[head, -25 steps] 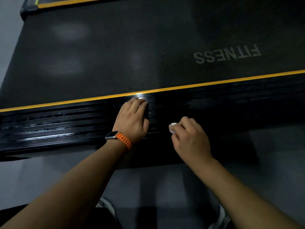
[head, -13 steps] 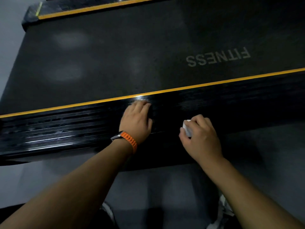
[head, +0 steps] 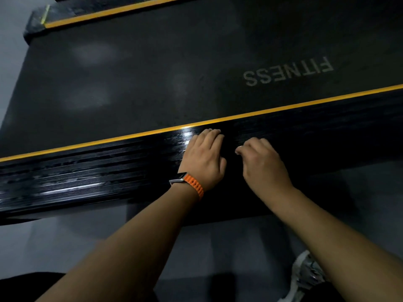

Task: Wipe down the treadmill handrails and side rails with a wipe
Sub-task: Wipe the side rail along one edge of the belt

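The left hand lies flat, fingers straight, on the near side rail, which looks partly wiped. The right hand has its fingers curled; the wipe is hidden. The far side rail probably remains.

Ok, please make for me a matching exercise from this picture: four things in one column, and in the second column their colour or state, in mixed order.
Things:
1. left hand
2. right hand
3. watch strap
4. stripe

Colour or state:
a. yellow
b. fingers curled round the wipe
c. flat on the side rail
d. orange

Pairs: 1-c, 2-b, 3-d, 4-a
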Tool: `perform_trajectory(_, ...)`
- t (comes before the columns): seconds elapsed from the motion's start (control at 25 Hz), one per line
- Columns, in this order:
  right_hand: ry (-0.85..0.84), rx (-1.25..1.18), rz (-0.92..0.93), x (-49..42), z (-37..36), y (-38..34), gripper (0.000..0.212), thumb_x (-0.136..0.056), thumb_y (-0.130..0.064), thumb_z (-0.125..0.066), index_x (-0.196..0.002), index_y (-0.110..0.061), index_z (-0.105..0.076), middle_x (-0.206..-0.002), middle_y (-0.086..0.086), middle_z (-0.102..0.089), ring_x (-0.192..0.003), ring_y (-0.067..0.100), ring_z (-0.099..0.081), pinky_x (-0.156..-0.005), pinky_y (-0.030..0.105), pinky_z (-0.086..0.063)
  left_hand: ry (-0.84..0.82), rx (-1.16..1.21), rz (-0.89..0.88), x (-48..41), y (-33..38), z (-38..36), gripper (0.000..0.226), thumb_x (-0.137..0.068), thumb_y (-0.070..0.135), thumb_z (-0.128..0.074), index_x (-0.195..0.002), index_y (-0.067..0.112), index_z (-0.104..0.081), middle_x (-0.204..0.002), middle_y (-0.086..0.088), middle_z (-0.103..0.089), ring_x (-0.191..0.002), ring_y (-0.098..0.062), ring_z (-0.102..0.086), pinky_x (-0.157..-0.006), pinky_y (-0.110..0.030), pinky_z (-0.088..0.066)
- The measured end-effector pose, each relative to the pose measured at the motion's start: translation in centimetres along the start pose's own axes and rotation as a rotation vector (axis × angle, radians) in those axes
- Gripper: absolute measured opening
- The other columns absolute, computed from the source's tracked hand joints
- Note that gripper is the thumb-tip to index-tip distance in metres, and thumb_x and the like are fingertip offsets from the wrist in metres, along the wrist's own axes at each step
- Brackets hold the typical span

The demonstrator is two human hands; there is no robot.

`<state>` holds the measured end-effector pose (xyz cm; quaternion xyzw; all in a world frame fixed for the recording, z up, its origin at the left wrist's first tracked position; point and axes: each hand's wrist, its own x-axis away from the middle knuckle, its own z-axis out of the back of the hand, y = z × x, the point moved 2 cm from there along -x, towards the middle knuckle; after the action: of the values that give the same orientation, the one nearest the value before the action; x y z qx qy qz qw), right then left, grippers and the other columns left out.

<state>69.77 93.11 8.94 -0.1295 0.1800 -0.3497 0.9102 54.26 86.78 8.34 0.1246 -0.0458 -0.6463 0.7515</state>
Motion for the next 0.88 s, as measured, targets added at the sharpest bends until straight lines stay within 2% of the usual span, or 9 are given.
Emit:
perform_trajectory(0.08, -0.036, 0.033, 0.079, -0.5, -0.2, 0.1, 0.028, -0.080, 0.006, -0.067, -0.105, -0.007, -0.072, -0.099, 0.007, -0.062, -0.090, 0.026, -0.055, -0.077, 0.038, -0.054, 0.005, 0.018, 0.000, 0.0, 0.0, 0.1, 0.059, -0.088, 0.034, -0.044, -0.139, 0.006, -0.055, -0.144, -0.012, -0.053, -0.137, -0.031, -0.044, -0.117, -0.045, -0.033)
perform_trajectory(0.24, 0.001, -0.006, -0.047, -1.8, 0.0, 0.8, 0.026, -0.083, 0.005, -0.067, -0.105, -0.008, -0.072, -0.099, 0.006, -0.062, -0.089, 0.026, -0.056, -0.075, 0.039, -0.054, -0.002, 0.015, 0.006, 0.0, 0.1, 0.3, 0.060, -0.087, 0.035, -0.044, -0.138, 0.006, -0.054, -0.144, -0.012, -0.053, -0.137, -0.030, -0.044, -0.117, -0.045, -0.033)
perform_trajectory(0.36, -0.072, 0.025, 0.073, -2.2, -0.1, 0.4, 0.029, -0.080, 0.006, -0.067, -0.106, -0.007, -0.071, -0.100, 0.007, -0.062, -0.090, 0.026, -0.056, -0.075, 0.039, -0.055, 0.003, 0.019, -0.002, 0.0, 0.1, 0.2, 0.060, -0.087, 0.034, -0.048, -0.138, 0.005, -0.055, -0.143, -0.012, -0.053, -0.138, -0.031, -0.044, -0.117, -0.046, -0.034)
perform_trajectory(0.48, -0.016, -0.021, -0.082, -3.8, 0.4, 1.6, 0.021, -0.088, 0.001, -0.064, -0.105, -0.009, -0.072, -0.100, 0.006, -0.062, -0.092, 0.025, -0.057, -0.078, 0.040, -0.054, -0.012, 0.004, 0.006, 0.0, 0.0, 0.1, 0.062, -0.087, 0.036, -0.048, -0.141, 0.007, -0.053, -0.146, -0.011, -0.051, -0.140, -0.030, -0.042, -0.119, -0.045, -0.031)
perform_trajectory(0.52, -0.023, -0.021, -0.082, -4.0, 0.4, 1.6, 0.021, -0.089, 0.000, -0.064, -0.105, -0.010, -0.072, -0.101, 0.005, -0.062, -0.093, 0.025, -0.057, -0.078, 0.040, -0.054, -0.010, 0.000, 0.006, 0.0, 0.0, 0.1, 0.062, -0.087, 0.037, -0.048, -0.141, 0.007, -0.053, -0.146, -0.011, -0.051, -0.140, -0.030, -0.042, -0.119, -0.045, -0.031)
perform_trajectory(0.64, -0.089, -0.003, 0.075, -4.1, -0.1, 1.4, 0.024, -0.086, 0.002, -0.064, -0.105, -0.010, -0.072, -0.101, 0.005, -0.061, -0.093, 0.024, -0.056, -0.077, 0.039, -0.054, -0.001, 0.006, 0.003, 0.1, 0.1, 0.1, 0.061, -0.086, 0.036, -0.050, -0.140, 0.007, -0.054, -0.145, -0.012, -0.052, -0.139, -0.031, -0.043, -0.118, -0.045, -0.031)
perform_trajectory(0.76, -0.007, -0.040, -0.031, -5.2, 0.1, 2.5, 0.019, -0.089, 0.001, -0.064, -0.102, -0.009, -0.073, -0.099, 0.005, -0.061, -0.092, 0.024, -0.055, -0.079, 0.040, -0.053, -0.003, 0.012, 0.007, 0.0, 0.1, 0.1, 0.062, -0.086, 0.036, -0.049, -0.140, 0.007, -0.054, -0.145, -0.012, -0.052, -0.139, -0.031, -0.042, -0.118, -0.046, -0.031)
perform_trajectory(0.88, -0.050, -0.008, 0.070, -5.4, -0.6, 2.0, 0.020, -0.086, 0.002, -0.065, -0.102, -0.008, -0.072, -0.099, 0.006, -0.061, -0.092, 0.026, -0.055, -0.078, 0.037, -0.053, -0.003, 0.014, 0.004, 0.0, 0.1, 0.1, 0.061, -0.085, 0.034, -0.052, -0.140, 0.008, -0.055, -0.145, -0.012, -0.053, -0.139, -0.031, -0.042, -0.118, -0.046, -0.030)
